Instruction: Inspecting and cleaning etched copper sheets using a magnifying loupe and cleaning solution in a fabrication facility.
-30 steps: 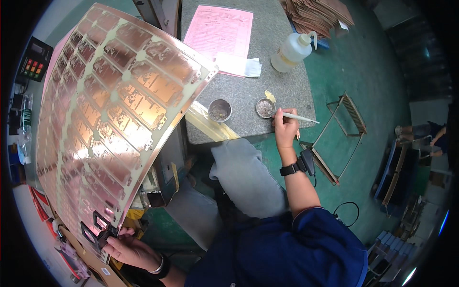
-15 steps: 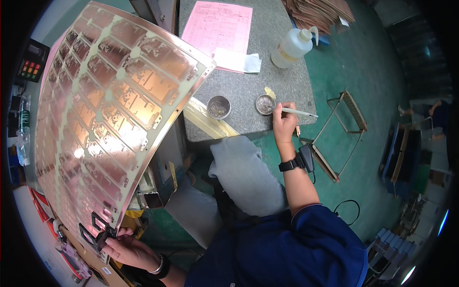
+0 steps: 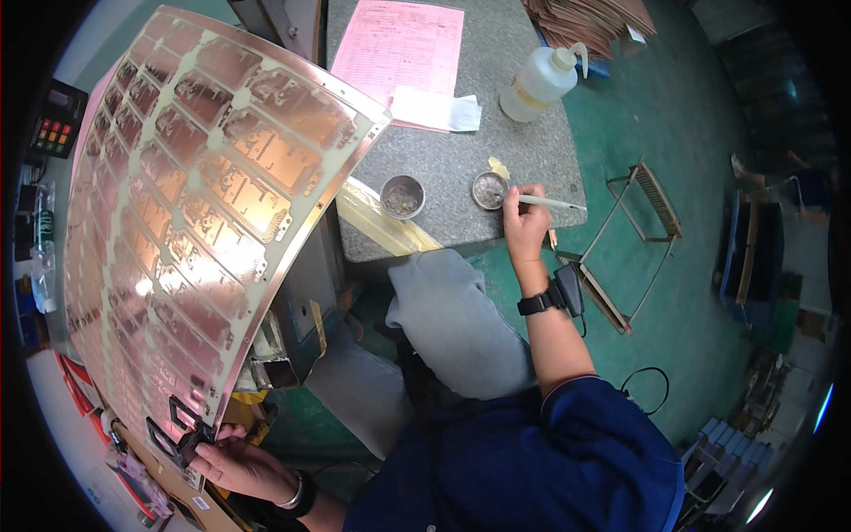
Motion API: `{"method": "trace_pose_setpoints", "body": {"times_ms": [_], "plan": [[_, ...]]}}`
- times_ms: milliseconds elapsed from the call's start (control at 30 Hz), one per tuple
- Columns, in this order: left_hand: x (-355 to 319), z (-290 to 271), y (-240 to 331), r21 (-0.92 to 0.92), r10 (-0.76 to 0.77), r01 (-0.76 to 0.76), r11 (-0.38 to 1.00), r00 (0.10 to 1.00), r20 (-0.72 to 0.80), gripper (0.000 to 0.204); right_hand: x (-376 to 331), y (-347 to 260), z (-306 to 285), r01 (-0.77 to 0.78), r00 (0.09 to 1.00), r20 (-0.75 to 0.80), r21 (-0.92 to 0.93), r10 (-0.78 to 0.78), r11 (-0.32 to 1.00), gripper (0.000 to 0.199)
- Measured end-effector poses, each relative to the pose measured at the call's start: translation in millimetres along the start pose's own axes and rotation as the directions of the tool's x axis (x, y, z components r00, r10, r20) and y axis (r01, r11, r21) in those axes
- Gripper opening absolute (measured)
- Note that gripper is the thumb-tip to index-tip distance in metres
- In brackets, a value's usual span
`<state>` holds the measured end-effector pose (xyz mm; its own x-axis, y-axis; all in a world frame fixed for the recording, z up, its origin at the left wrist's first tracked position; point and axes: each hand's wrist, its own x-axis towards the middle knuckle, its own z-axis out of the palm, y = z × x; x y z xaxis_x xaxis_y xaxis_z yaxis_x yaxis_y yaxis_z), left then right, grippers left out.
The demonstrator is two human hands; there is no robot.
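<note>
My left hand (image 3: 239,465) is closed at the bottom edge of a large copper-coloured printed circuit board panel (image 3: 257,173), which stands tilted on the left. Beside its fingers is a black piece with open frames (image 3: 182,434); whether it is gripped too, I cannot tell. Between its fingers my right hand (image 3: 527,226) pinches a slim white pen-like stick (image 3: 554,204), at the rim of a small round metal cup (image 3: 489,190). The stick's working end is hidden by the fingers and cup. A second metal cup (image 3: 402,197) stands to the left on the grey stone-like tabletop (image 3: 523,160).
A wash bottle (image 3: 537,84) stands near the table's right edge. Pink printed paper (image 3: 399,44) and white slips (image 3: 434,110) lie farther back. Yellow tape (image 3: 386,222) crosses the near-left corner. A metal rack (image 3: 651,213) sits on the green floor, stacked brown sheets (image 3: 589,27) behind.
The panel's upper right corner has shifted slightly left and down. The white stick is a little lower at its outer end. Both hands keep their grips.
</note>
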<state>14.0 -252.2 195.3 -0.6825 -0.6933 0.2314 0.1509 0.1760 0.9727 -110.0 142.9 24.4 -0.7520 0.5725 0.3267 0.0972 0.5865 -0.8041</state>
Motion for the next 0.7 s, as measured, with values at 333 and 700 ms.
{"method": "trace_pose_setpoints", "body": {"times_ms": [333, 700], "plan": [[0.1, 0.6, 0.8, -0.042, -0.014, 0.014, 0.999, 1.000, 0.007, 0.022, 1.1, -1.7, 0.0, 0.026, 1.000, 0.002, -0.010, -0.026, 1.000, 0.018], [0.1, 4.9, 2.6, -0.033, -0.019, 0.018, 0.999, 0.999, -0.035, 0.022, 1.6, -1.1, 0.6, 0.013, 1.000, 0.002, -0.029, -0.013, 1.000, 0.020]]}}
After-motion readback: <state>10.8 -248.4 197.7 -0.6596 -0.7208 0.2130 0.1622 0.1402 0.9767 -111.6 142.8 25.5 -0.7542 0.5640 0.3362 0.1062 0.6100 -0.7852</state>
